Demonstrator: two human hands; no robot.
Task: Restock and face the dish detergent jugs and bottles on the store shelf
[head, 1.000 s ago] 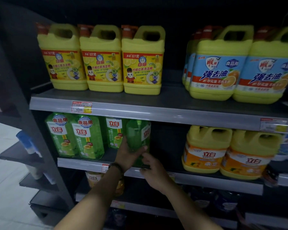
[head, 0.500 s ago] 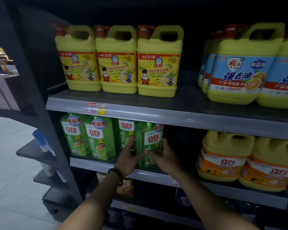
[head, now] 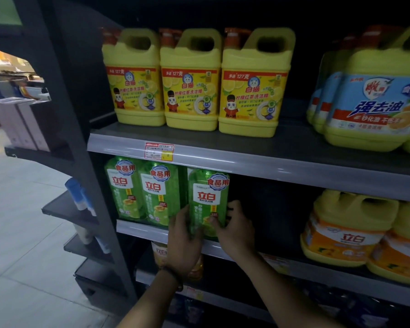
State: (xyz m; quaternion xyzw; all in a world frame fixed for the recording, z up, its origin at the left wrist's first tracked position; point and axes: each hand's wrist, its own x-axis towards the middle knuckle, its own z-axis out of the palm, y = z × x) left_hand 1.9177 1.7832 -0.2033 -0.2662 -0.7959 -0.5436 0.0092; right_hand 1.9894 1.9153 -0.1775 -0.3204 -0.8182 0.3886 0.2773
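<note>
Left hand (head: pixel 185 242) and right hand (head: pixel 237 230) both grasped the third green bottle (head: pixel 207 202) low on its body, one on each flank, fingers curled round it; a second earlier its label pointed off to the right; it had since been turned, and the label now faced squarely out. The bottle stood upright at the front lip of the middle shelf (head: pixel 140 227), just beside two faced green bottles (head: pixel 124 188); facing of this item judged near complete, release outstanding. To its right a dark stretch ran to the orange-label jugs (head: pixel 346 233); restocking there judged outstanding. Yellow jugs (head: pixel 192 79) and blue-label jugs (head: pixel 374 107) stood on the upper shelf (head: pixel 294 166); its edge overhung the bottle tops; lifting clearance judged tight.
</note>
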